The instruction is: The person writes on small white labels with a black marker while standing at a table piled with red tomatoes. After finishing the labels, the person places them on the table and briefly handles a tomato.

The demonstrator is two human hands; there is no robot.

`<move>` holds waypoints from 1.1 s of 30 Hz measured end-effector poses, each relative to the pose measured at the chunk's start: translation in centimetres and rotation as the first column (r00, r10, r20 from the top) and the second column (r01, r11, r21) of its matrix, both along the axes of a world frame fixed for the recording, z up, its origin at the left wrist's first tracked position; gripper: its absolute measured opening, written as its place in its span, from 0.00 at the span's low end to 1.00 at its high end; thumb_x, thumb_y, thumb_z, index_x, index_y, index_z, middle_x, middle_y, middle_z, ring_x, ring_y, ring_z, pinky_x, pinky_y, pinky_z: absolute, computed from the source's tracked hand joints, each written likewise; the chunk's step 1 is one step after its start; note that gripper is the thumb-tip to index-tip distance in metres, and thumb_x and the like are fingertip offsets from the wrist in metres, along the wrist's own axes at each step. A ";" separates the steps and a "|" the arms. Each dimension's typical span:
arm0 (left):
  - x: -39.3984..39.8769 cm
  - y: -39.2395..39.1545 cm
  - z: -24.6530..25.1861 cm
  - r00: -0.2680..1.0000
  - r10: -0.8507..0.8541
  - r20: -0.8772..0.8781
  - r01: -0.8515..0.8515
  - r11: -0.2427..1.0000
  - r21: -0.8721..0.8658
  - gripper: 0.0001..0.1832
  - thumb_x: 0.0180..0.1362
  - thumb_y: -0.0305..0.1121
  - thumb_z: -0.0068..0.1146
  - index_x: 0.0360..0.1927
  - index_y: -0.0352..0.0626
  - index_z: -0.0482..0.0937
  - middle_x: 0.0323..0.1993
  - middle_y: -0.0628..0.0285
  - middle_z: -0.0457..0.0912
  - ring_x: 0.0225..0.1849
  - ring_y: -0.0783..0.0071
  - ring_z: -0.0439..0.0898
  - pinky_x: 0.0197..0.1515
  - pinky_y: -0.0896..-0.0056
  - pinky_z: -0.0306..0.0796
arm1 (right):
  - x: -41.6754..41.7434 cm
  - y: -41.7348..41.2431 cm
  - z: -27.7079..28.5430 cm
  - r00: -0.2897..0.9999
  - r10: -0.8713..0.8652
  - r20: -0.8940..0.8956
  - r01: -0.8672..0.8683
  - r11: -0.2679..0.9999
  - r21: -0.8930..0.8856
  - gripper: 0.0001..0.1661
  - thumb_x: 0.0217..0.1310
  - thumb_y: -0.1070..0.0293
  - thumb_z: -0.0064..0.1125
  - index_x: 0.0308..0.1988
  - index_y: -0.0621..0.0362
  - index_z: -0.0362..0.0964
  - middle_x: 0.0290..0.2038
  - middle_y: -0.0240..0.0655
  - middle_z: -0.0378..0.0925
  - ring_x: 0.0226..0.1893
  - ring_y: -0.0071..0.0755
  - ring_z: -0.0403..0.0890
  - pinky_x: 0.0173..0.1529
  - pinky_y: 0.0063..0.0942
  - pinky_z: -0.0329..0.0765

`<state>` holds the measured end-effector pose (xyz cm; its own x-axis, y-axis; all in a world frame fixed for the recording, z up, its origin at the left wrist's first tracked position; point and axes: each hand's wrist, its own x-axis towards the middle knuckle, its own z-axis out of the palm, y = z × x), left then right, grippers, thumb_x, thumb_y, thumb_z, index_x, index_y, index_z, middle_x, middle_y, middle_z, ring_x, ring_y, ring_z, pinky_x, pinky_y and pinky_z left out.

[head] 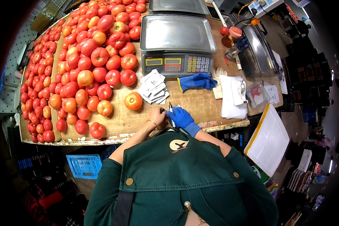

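At the table's front edge, close to my apron, my two hands meet. My right hand (pixel 182 118) wears a blue knitted glove and grips a marker pen (pixel 173 123) whose dark tip points away from me. My bare left hand (pixel 156 117), with a bangle at the wrist, pinches a small black object (pixel 162 110); its kind is unclear. Part of a pale flat thing behind the fingers is mostly hidden. Just beyond lies a pile of white paper slips (pixel 153 87), some with writing. A single orange-red tomato (pixel 133 100) sits left of the pile.
Many tomatoes (pixel 84 77) cover the wooden table's (pixel 124 124) left side, split by a divider. A digital scale (pixel 177 63) with a steel pan (pixel 178 33) stands ahead. Another blue glove (pixel 197 82), white sheets (pixel 233 99) and scissors (pixel 242 44) lie rightward. A blue crate (pixel 84 166) stands below.
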<state>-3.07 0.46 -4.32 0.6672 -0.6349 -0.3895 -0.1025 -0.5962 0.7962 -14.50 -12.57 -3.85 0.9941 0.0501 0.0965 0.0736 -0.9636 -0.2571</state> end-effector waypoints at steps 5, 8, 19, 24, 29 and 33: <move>0.1 0.0 -1.7 0.987 0.096 -0.132 -0.105 0.993 -0.056 0.11 0.51 0.34 0.52 0.31 0.35 0.75 0.28 0.48 0.80 0.31 0.58 0.80 0.36 0.63 0.72 | 0.2 0.5 0.2 0.999 0.043 0.001 -0.042 0.992 -0.122 0.14 0.54 0.64 0.49 0.44 0.44 0.66 0.29 0.39 0.67 0.28 0.43 0.73 0.26 0.33 0.74; 0.1 0.4 -1.6 0.921 0.173 -0.349 -0.246 0.953 -0.177 0.06 0.51 0.29 0.51 0.29 0.37 0.74 0.26 0.53 0.80 0.27 0.68 0.80 0.31 0.68 0.73 | 0.2 0.4 0.8 0.995 0.097 -0.015 -0.098 0.984 -0.146 0.13 0.54 0.65 0.48 0.43 0.46 0.65 0.30 0.39 0.68 0.28 0.43 0.74 0.27 0.34 0.75; 0.5 0.5 0.0 0.993 0.006 -0.121 -0.012 0.999 -0.049 0.09 0.52 0.32 0.56 0.23 0.38 0.73 0.20 0.62 0.78 0.20 0.79 0.77 0.24 0.76 0.71 | -0.5 -1.6 5.2 0.949 -0.250 -0.191 0.313 0.810 0.496 0.13 0.52 0.74 0.48 0.40 0.49 0.65 0.34 0.41 0.75 0.34 0.51 0.76 0.35 0.39 0.73; 0.5 0.3 1.7 0.916 -0.001 -0.401 -0.009 1.000 -0.024 0.16 0.55 0.42 0.54 0.26 0.37 0.77 0.22 0.63 0.80 0.18 0.81 0.74 0.20 0.80 0.66 | -1.0 -1.9 4.9 0.797 -0.604 -0.027 0.509 0.646 0.569 0.14 0.55 0.77 0.47 0.42 0.49 0.64 0.31 0.40 0.76 0.31 0.44 0.79 0.35 0.30 0.74; -0.4 -0.9 3.2 0.843 -0.010 -0.537 -0.140 0.961 -0.237 0.16 0.58 0.43 0.53 0.26 0.39 0.77 0.17 0.68 0.75 0.13 0.83 0.66 0.16 0.82 0.59 | -1.2 -1.5 4.0 0.721 -0.622 -0.304 0.296 -0.119 0.948 0.18 0.54 0.77 0.56 0.44 0.50 0.61 0.35 0.33 0.69 0.33 0.22 0.73 0.31 0.20 0.75; 0.4 -1.5 2.4 0.900 -0.043 -0.435 -0.055 0.976 -0.211 0.15 0.55 0.41 0.54 0.26 0.38 0.77 0.18 0.66 0.78 0.17 0.81 0.71 0.18 0.79 0.62 | -1.2 -1.1 3.3 0.684 -0.662 -0.307 0.300 -0.129 0.945 0.17 0.57 0.70 0.56 0.45 0.52 0.60 0.34 0.33 0.70 0.34 0.24 0.74 0.33 0.21 0.75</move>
